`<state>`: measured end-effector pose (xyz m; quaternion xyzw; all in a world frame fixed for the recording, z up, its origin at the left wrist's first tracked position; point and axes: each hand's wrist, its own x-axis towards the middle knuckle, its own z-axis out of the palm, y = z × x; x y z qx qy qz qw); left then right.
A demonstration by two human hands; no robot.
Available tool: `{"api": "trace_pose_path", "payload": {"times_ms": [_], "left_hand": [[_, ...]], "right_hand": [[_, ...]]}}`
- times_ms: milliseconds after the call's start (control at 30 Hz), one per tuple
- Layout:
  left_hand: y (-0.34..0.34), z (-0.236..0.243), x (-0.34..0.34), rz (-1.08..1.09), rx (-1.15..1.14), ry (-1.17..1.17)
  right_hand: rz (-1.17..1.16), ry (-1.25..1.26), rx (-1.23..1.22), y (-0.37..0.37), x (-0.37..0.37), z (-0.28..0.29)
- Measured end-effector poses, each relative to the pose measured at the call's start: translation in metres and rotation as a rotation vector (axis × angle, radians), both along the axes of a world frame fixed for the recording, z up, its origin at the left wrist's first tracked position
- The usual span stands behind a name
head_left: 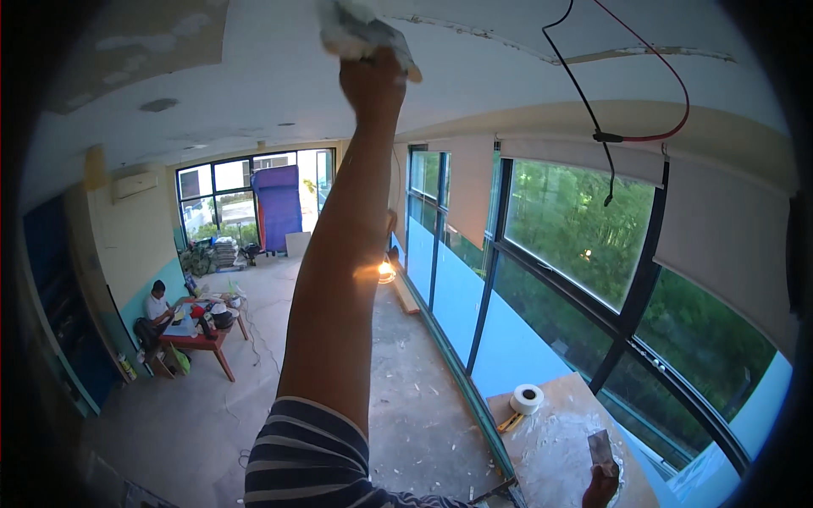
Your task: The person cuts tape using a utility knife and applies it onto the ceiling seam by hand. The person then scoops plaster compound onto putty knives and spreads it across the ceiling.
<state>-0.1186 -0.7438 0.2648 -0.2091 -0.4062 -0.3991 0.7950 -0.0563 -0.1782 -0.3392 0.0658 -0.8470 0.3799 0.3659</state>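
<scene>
My left arm reaches straight up, its hand (373,85) wrapped round a plastering trowel (364,34) smeared with white compound. The trowel is up against or close to the white ceiling (279,51), blurred by motion; I cannot tell if it touches. At the lower right my right hand (600,486) is closed on a putty knife (600,447), its flat rectangular blade pointing up. It is over a wooden board (525,449) smeared with white compound. A roll of white tape (527,399) and a yellow utility knife (510,422) lie on the board's far corner.
Black and red cables (608,137) hang from the ceiling at the right. A lit bulb (386,272) glows beyond my arm. Tall windows (584,220) line the right side. At the left a person (158,305) sits by a cluttered red table (203,340). Debris dots the floor (415,398).
</scene>
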Motion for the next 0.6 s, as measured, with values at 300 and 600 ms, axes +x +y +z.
{"api": "trace_pose_path", "payload": {"times_ms": [300,600], "left_hand": [[0.058,0.055,-0.017,0.434,0.286,-0.202],[0.111,0.125,-0.025,0.28,0.323,-0.252]], "right_hand": [[-0.015,-0.257,-0.246,0.042,0.01,0.023],[0.006,0.013,-0.155,0.049,0.041,0.099]]}}
